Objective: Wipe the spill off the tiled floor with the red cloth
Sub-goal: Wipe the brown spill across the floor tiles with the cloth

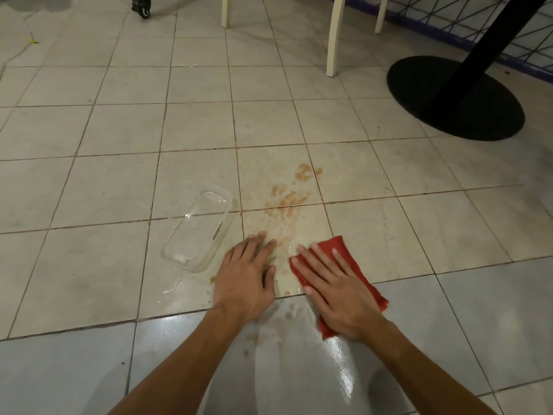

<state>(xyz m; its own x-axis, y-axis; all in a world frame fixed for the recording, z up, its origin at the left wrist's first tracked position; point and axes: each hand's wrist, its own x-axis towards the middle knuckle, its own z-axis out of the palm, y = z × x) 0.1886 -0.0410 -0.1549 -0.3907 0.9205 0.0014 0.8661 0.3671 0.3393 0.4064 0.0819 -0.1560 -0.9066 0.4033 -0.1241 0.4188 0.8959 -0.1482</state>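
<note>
- The folded red cloth (341, 250) lies flat on the pale, brown-grouted tiled floor (119, 130), at the near right edge of the spill, pinned under the right hand (338, 289).
- That right hand is spread, fingers apart and palm down; it presses the cloth onto the tile rather than clamping it.
- The orange-brown spill (290, 199) runs as smears and droplets from a patch well ahead of the cloth, across a grout line, down to wet glossy tile between the two forearms.
- The left hand (245, 274) rests flat and empty on the floor just beside the cloth, fingers loosely spread, its fingertips touching the wet streak.
- A clear, rectangular plastic container (197, 229) lies to the left of that hand, seemingly empty bar a trace of residue at its near end.
- Farther off stand cream chair legs (333, 40) and the black round base of a table (454, 97), well apart from the mess.
- The step in hand looks like wiping, early on: most of the stain is still on the tiles.
- The next move likely calls for pushing the cloth forward and left through the smears under steady palm pressure, then back over the near droplets, and refolding once it soaks through.
- The left hand sits in the likely path and may need to lift clear.
</note>
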